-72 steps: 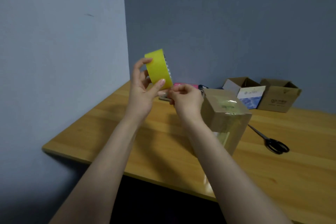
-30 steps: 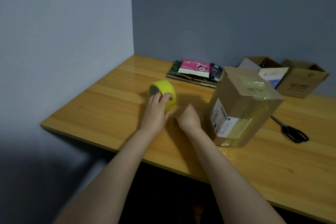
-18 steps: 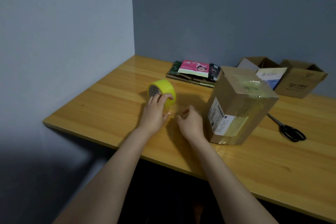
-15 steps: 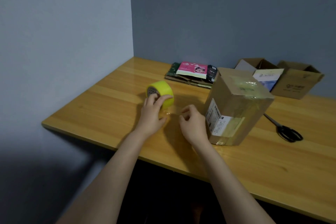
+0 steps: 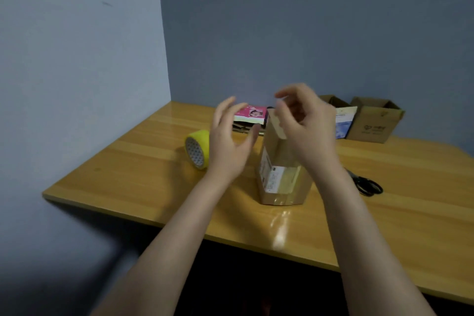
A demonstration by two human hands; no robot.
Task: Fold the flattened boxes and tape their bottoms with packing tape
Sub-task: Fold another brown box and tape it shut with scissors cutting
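Note:
A tall brown cardboard box (image 5: 282, 177) stands upright on the wooden table (image 5: 143, 174), with clear tape and a white label on its side. A yellow roll of packing tape (image 5: 197, 149) lies on the table left of it, and no hand touches the roll. My left hand (image 5: 230, 138) is raised between roll and box, fingers spread, holding nothing. My right hand (image 5: 306, 126) hovers in front of the box's top with fingers loosely curved. It hides most of the top, and I see nothing plainly held in it.
Black scissors (image 5: 366, 185) lie right of the box. A stack of flattened boxes with a pink package (image 5: 250, 115) on top sits behind my hands. Two open folded boxes (image 5: 375, 120) stand at the back right by the wall. Walls close the left and far sides.
My left hand let go of the tape roll, which stays on the table. Both hands rose from the tabletop to the height of the box's top, the right one moving over the box.

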